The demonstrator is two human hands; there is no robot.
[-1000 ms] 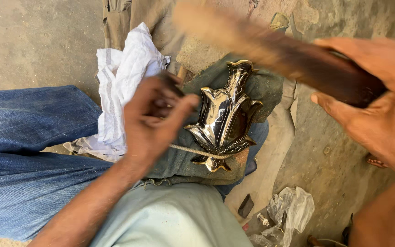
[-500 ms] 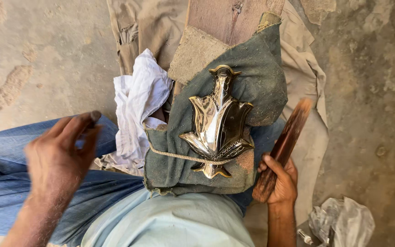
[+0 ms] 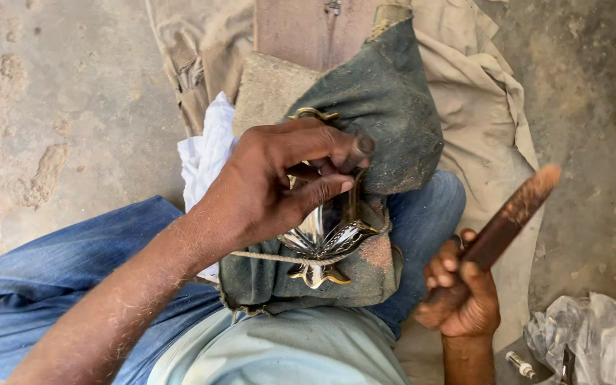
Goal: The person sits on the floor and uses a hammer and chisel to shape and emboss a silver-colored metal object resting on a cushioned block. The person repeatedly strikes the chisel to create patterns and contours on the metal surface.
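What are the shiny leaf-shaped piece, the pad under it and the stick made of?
Leaf-shaped piece: looks like polished metal, with mirror-like silver faces and brass-yellow edges; a cord crosses it and the left hand covers its top. Pad: dull grey-green fabric, probably coarse cloth, creased and dusted with reddish powder. Stick, gripped by the right hand: likely wood, dark brown, worn lighter and dusty at the tip.

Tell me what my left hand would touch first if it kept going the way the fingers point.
The left hand points right across the shiny metal ornament; its fingertips would probably meet the dark green cloth bunched just beyond them first, though depth is hard to judge from above.
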